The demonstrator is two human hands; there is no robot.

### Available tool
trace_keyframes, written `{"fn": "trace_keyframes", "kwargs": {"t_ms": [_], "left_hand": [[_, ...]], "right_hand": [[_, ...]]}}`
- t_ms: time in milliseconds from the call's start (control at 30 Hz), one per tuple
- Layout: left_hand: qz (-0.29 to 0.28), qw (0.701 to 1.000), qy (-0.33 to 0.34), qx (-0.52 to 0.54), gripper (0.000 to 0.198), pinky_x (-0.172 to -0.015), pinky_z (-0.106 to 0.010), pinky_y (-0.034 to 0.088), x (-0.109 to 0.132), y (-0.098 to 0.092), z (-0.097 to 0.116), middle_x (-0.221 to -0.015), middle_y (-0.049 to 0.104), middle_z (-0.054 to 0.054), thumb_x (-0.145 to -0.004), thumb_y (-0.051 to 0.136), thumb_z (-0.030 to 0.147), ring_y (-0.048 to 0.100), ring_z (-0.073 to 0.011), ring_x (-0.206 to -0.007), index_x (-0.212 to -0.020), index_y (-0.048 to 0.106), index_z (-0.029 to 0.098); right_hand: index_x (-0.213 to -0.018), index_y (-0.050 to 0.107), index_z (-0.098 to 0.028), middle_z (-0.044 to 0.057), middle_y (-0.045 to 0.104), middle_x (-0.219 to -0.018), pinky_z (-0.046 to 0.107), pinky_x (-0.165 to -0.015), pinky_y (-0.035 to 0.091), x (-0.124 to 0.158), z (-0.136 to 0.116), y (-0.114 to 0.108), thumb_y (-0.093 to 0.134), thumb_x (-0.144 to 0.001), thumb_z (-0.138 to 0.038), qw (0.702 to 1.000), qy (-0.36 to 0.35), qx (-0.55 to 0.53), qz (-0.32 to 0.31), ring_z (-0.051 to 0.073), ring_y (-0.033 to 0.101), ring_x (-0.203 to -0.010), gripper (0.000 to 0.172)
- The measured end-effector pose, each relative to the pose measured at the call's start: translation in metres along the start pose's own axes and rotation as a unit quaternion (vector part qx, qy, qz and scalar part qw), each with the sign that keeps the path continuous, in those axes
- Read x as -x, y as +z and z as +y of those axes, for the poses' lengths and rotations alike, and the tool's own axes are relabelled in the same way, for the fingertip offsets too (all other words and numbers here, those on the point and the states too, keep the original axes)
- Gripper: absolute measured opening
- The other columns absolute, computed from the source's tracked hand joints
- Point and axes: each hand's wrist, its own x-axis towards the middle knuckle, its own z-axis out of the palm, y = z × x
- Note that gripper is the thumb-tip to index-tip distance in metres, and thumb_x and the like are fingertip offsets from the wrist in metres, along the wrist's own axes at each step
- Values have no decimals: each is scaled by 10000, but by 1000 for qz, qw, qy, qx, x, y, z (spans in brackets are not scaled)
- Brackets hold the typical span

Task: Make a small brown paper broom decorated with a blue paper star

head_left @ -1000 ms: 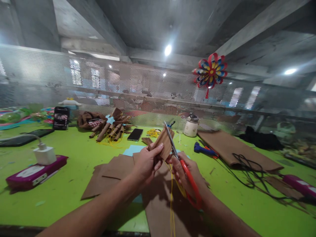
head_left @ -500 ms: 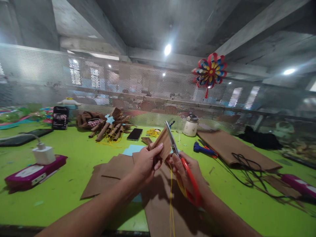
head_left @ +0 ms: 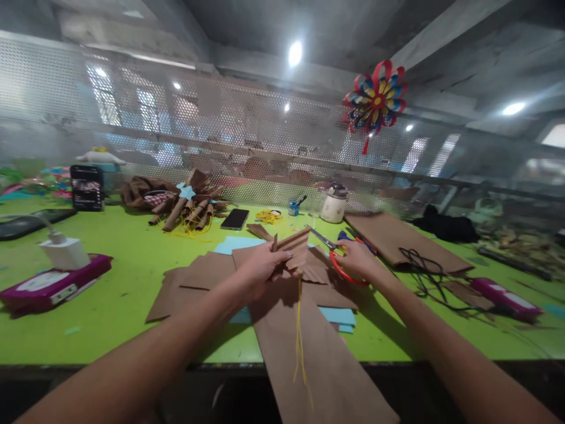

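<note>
My left hand point(head_left: 260, 270) is closed on a pleated fan of brown paper point(head_left: 295, 247), held just above the green table point(head_left: 123, 265). Yellow strings point(head_left: 299, 330) hang down from the fan over a long brown paper sheet point(head_left: 309, 359). My right hand point(head_left: 359, 260) is off to the right, low over the table, with its fingers through the handles of red-handled scissors point(head_left: 334, 254); the blades point left toward the fan and look nearly together. More pleated brown paper point(head_left: 315, 272) lies under the fan.
Brown and blue paper pieces point(head_left: 200, 277) lie before me. At the back are rolled paper bundles point(head_left: 185, 209), a black phone point(head_left: 235, 218), a white jar point(head_left: 333, 207) and a mesh screen. A charger on a magenta box point(head_left: 53, 282) is left; black cord point(head_left: 424, 271) right.
My right hand has pulled the scissors away from the fan, down and to the right. The left hand has lowered the fan toward the table. My view has tipped downward.
</note>
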Motion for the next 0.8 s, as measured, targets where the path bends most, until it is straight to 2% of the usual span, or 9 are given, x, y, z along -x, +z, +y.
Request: {"fn": "trace_keyframes", "kwargs": {"t_ms": [100,200,267,333,433,600,667,733,800], "left_hand": [[7,1000,-12,-6,165,-358,-169,229,-1,-1,-4,-530,572,-18,-699,624,192,439,-60,-380,-853,616,133],[-9,1000,-2,-9,248,-359,-180,240,-2,1,-4,-582,596,-26,-689,637,188,456,-71,-386,-931,608,139],[-13,1000,15,-22,248,-359,-181,237,-2,2,-3,-598,605,-29,-691,642,191,450,-66,-384,-930,604,137],[-11,999,36,-38,209,-368,-179,245,-2,4,-1,-581,592,-13,-695,643,193,432,-57,-385,-892,604,136],[-12,997,61,-53,142,-383,-178,267,-2,6,-1,-542,539,23,-705,637,200,423,-51,-387,-825,587,143],[-31,994,79,-67,140,-406,-196,305,-1,8,-3,-622,563,-9,-766,578,272,496,-91,-445,-853,550,166],[4,989,112,-91,118,-466,-201,346,-2,7,-3,-650,559,-22,-772,571,283,502,-104,-532,-767,567,165],[35,982,129,-137,187,-490,-201,337,-3,5,-3,-596,515,-10,-774,566,284,446,-99,-540,-633,558,162],[25,977,116,-179,244,-475,-203,301,-5,3,-5,-534,470,3,-776,563,283,391,-93,-507,-564,543,163]], "right_hand": [[-1060,627,-137,169,652,-988,330,-737,399,8,10,8,536,-736,-283,999,17,35,-21,283,584,-915,367],[-988,652,-120,188,636,-988,372,-779,383,17,2,-3,566,-732,-331,999,10,50,19,312,542,-970,342],[-952,658,-128,158,640,-976,363,-789,384,22,-13,-17,524,-777,-390,997,-18,-24,68,276,549,-938,343],[-822,671,-138,100,658,-829,323,-707,413,26,-34,-29,466,-811,-465,980,-69,-185,8,208,579,-776,386],[-766,654,-121,64,633,-725,281,-594,430,28,-63,-30,501,-788,-485,888,-78,-433,-135,146,558,-645,395],[-878,628,-111,60,644,-778,302,-637,465,25,-81,-4,638,-717,-358,736,-58,-660,-139,130,584,-630,295],[-901,618,-114,64,650,-792,318,-659,472,24,-78,2,629,-730,-351,700,-58,-689,-178,141,600,-646,292],[-884,619,-115,50,645,-768,289,-645,461,25,-72,4,637,-731,-331,687,-52,-690,-220,125,595,-638,265],[-855,621,-118,24,630,-739,247,-619,438,27,-66,5,649,-726,-302,682,-44,-687,-245,95,574,-614,226]]}}
